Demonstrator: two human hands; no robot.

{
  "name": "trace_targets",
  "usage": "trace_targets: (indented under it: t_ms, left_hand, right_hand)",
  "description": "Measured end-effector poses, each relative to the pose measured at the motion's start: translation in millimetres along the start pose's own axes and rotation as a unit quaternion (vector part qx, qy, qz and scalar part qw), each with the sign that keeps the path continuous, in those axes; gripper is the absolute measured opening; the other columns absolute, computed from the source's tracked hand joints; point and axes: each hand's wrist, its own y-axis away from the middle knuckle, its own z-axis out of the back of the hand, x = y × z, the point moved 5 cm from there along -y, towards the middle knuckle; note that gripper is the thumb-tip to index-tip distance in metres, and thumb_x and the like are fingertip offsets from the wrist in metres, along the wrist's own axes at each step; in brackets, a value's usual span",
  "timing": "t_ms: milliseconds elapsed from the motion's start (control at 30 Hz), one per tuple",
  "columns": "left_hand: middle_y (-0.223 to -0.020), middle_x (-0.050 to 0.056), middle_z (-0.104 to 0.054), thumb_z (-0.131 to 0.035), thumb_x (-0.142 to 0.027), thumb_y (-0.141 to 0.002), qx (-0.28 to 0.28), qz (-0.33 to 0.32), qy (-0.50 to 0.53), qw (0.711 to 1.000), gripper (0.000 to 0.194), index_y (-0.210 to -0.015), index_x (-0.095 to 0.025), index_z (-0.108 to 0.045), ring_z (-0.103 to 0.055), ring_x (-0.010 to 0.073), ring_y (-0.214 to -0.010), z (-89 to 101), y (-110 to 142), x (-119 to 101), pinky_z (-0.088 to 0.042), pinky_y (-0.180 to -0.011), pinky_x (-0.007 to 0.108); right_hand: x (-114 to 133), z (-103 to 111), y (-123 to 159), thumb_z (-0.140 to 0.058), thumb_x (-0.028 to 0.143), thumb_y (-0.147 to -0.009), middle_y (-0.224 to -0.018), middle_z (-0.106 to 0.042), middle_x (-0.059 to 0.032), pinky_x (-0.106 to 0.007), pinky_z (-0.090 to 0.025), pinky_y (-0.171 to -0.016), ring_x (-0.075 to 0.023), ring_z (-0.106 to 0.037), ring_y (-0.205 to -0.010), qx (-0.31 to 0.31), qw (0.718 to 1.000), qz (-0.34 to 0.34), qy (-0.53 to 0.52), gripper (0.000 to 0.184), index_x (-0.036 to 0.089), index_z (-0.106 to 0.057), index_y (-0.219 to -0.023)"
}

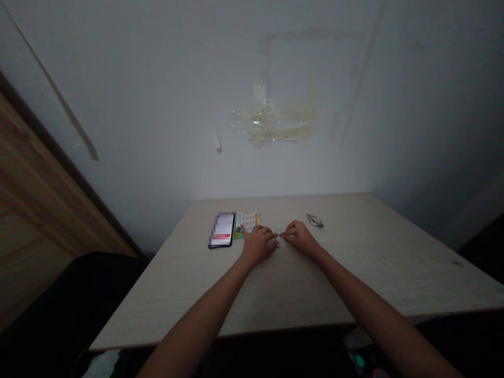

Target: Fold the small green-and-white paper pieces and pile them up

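Observation:
Both my hands rest on a light wooden table [354, 273], meeting near its far middle. My left hand [258, 244] and my right hand [301, 237] each pinch a small pale folded piece [278, 236] lying between them on the tabletop. The fingers of both hands are closed on it. Just left of my left hand lies a small colourful printed sheet [247, 221]. Further left lies a black phone [221, 230] with its screen lit.
A small folded greenish paper piece [315, 220] lies on the table to the right of my right hand. A pale wall [157, 105] with yellowed tape remains stands behind the table. A wooden panel [27, 199] is on the left.

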Motion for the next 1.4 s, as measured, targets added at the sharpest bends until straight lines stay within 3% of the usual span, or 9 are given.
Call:
trace_targets:
  t_ms: [467, 1033, 1400]
  left_hand:
    - [-0.121, 0.000, -0.066, -0.057, -0.045, -0.089, 0.015, 0.002, 0.000, 1.000, 0.026, -0.112, -0.042, -0.068, -0.044, 0.0294, -0.124, -0.6, 0, 1, 0.011, -0.103, 0.079]
    - [-0.122, -0.002, -0.065, -0.055, -0.047, -0.090, 0.020, -0.010, -0.040, 0.999, 0.027, -0.115, -0.044, -0.066, -0.046, 0.0285, -0.123, 1.2, -1, -3, 0.003, -0.101, 0.082]
    - [-0.122, 0.000, -0.065, -0.053, -0.046, -0.092, 0.026, -0.019, -0.041, 0.999, 0.027, -0.115, -0.042, -0.067, -0.047, 0.0288, -0.122, 4.8, 0, -5, 0.003, -0.102, 0.082]
  right_hand:
    - [-4, -2, -5, -0.058, 0.038, -0.091, -0.103, -0.057, -0.0082, -0.033, -0.040, -0.094, -0.0215, -0.052, -0.101, -0.014, 0.998, -0.037, 0.040, 0.024, 0.029, -0.076, -0.104]
    - [3, 0, -7, -0.055, 0.035, -0.093, -0.104, -0.056, -0.0096, -0.033, -0.040, -0.091, -0.0223, -0.051, -0.100, -0.016, 0.991, -0.045, 0.123, 0.029, 0.030, -0.070, -0.117]
    - [3, 1, -8, -0.060, 0.050, -0.087, -0.105, -0.055, -0.0091, -0.034, -0.039, -0.094, -0.0234, -0.051, -0.102, -0.013, 0.992, -0.076, 0.101, 0.035, 0.030, -0.073, -0.112]
